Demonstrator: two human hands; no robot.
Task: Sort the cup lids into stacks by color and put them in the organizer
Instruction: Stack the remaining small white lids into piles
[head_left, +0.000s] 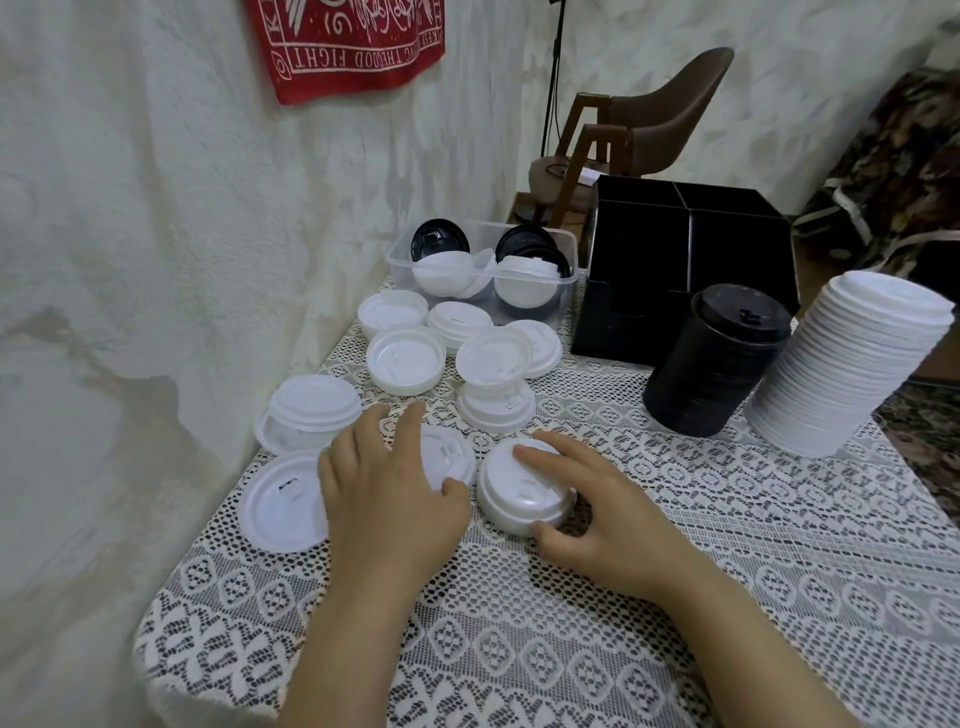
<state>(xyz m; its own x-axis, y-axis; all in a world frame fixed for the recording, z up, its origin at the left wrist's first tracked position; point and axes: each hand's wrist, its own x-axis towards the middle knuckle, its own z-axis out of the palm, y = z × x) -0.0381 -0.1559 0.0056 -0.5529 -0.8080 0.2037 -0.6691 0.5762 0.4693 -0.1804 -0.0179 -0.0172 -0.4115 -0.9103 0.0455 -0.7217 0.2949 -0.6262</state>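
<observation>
Several loose white lids (406, 359) lie scattered on the lace-covered table (727, 545). My right hand (597, 512) grips a short stack of white lids (522, 488) near the table's middle. My left hand (387, 486) lies flat over another white lid (451, 457), fingers spread, beside a flat white lid (283, 501). A tall stack of black lids (714, 358) and a taller stack of white lids (852, 364) stand at the right. The black organizer (685, 260) sits behind them, its compartments showing nothing inside.
A clear plastic tub (480, 270) at the back holds mixed black and white lids. A white wall runs along the left. A brown chair (639, 130) stands beyond the table, and a patterned carpet lies off the right edge.
</observation>
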